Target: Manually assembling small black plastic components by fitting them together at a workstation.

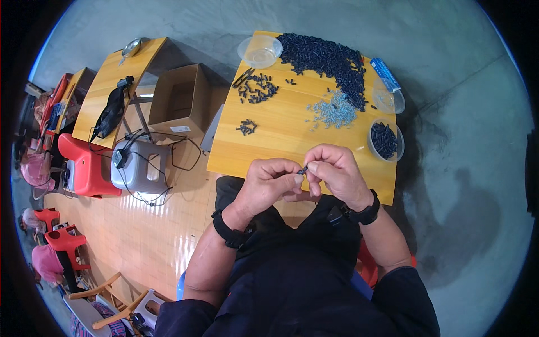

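Note:
Above the table's near edge, my left hand [274, 182] and my right hand [338, 171] meet fingertip to fingertip. Between them is a small black cylindrical piece [302, 170], pinched by thumb and forefinger on both sides. On the wooden table [264, 149] ahead lies a large heap of black pieces [323, 53] of similar look. A pile of small pale blue-silver parts [335, 109] sits in front of that heap. Loose black pieces [258, 89] are spread at the left, with a smaller cluster [246, 127] nearer me.
A clear bowl [260, 52] stands at the far left corner. Along the right edge are a bowl of black pieces [384, 140], another clear bowl [388, 100] and a blue box [385, 74]. Tweezers [243, 77] lie left. A cardboard box [179, 101] and grey stool [140, 165] stand beside the table.

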The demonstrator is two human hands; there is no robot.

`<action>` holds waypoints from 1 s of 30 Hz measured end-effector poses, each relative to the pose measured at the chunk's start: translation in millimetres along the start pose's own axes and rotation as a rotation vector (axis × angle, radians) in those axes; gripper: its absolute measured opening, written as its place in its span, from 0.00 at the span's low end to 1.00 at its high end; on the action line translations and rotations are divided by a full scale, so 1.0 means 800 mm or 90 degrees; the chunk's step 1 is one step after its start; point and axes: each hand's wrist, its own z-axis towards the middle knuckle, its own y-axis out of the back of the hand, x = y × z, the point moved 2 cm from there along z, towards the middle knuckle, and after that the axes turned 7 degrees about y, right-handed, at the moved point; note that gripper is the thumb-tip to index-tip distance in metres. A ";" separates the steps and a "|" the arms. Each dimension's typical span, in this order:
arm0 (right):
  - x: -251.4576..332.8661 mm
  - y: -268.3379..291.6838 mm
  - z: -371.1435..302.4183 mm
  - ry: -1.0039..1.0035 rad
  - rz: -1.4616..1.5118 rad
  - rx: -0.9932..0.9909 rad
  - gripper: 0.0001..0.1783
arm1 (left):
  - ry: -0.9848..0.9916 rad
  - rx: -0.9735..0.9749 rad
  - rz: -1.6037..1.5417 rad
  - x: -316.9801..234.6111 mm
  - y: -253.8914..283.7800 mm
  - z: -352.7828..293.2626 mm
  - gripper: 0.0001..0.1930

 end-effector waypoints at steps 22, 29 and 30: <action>0.005 0.004 0.007 -0.024 -0.099 0.088 0.06 | -0.001 0.022 -0.011 0.011 0.006 0.001 0.05; 0.014 -0.002 0.007 -0.074 -0.064 0.105 0.06 | -0.005 0.054 -0.007 0.010 0.008 0.000 0.06; 0.012 -0.001 0.007 -0.058 -0.063 0.104 0.06 | 0.012 0.057 -0.029 0.008 0.006 -0.001 0.06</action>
